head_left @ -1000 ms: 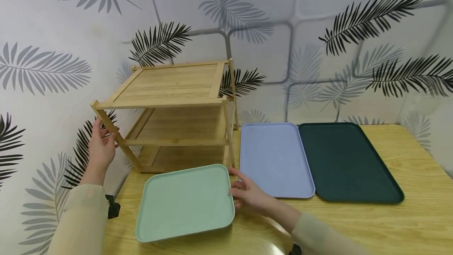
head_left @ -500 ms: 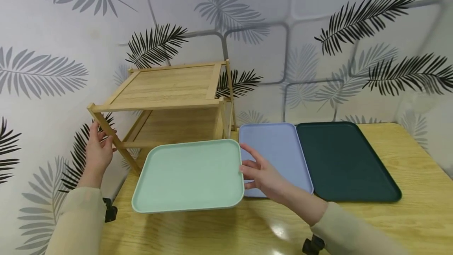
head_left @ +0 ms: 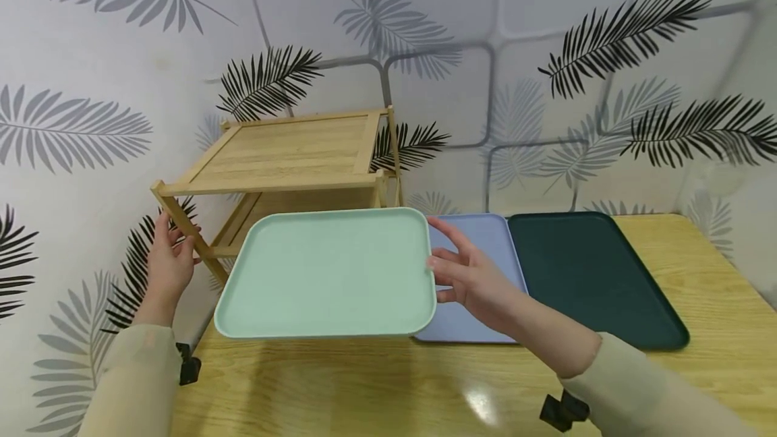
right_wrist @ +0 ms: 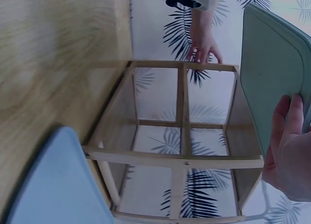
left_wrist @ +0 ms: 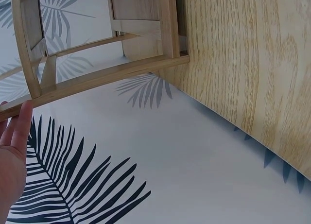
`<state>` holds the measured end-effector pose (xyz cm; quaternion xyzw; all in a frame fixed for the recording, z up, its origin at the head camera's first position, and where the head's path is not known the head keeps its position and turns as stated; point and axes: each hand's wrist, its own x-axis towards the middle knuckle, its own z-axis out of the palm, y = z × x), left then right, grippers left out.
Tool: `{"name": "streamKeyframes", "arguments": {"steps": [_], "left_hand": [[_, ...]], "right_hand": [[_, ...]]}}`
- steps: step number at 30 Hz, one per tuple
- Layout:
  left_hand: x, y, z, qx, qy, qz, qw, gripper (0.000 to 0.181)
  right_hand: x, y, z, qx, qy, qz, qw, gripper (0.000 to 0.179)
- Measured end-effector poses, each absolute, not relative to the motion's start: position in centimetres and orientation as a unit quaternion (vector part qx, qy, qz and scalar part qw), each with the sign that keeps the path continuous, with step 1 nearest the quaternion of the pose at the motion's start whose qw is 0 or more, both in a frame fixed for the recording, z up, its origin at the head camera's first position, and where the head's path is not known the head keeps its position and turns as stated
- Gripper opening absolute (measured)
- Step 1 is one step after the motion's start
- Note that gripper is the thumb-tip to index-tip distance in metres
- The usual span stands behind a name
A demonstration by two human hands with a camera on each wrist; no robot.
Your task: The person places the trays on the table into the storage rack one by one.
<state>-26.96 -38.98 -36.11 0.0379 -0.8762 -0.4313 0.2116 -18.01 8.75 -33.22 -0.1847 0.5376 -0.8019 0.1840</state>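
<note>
My right hand (head_left: 479, 275) holds a mint green tray (head_left: 330, 275) by its right short edge, thumb at the rim and fingers underneath. The tray is off the table, its far edge overlapping the lower part of a wooden shelf rack (head_left: 285, 157) in the head view. From the right wrist, the tray's underside (right_wrist: 272, 63) shows with fingers pressed against it. At the rack's front left post (head_left: 191, 228), my left hand (head_left: 170, 268) grips with its fingertips; the left wrist view shows those fingers (left_wrist: 22, 124) against the wood.
A lavender tray (head_left: 476, 315) and a dark green tray (head_left: 595, 275) lie side by side on the wooden table (head_left: 473, 383), right of the rack. A leaf-patterned wall (head_left: 443, 12) stands close behind and to the left.
My right hand has lifted the mint green tray from low near the table, raising it in front of the rack and slightly rightward. The left hand stays on the rack's post.
</note>
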Motion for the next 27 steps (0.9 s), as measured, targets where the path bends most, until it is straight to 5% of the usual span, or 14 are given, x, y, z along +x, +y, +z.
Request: {"name": "streamKeyframes", "arguments": {"steps": [27], "left_hand": [[-26.7,-38.9,-36.2,0.029,-0.876,-0.436,0.204,0.062]], "right_hand": [[-20.5,10.7,-27.7,-0.188,0.556,-0.798,0.141,0.067]]}}
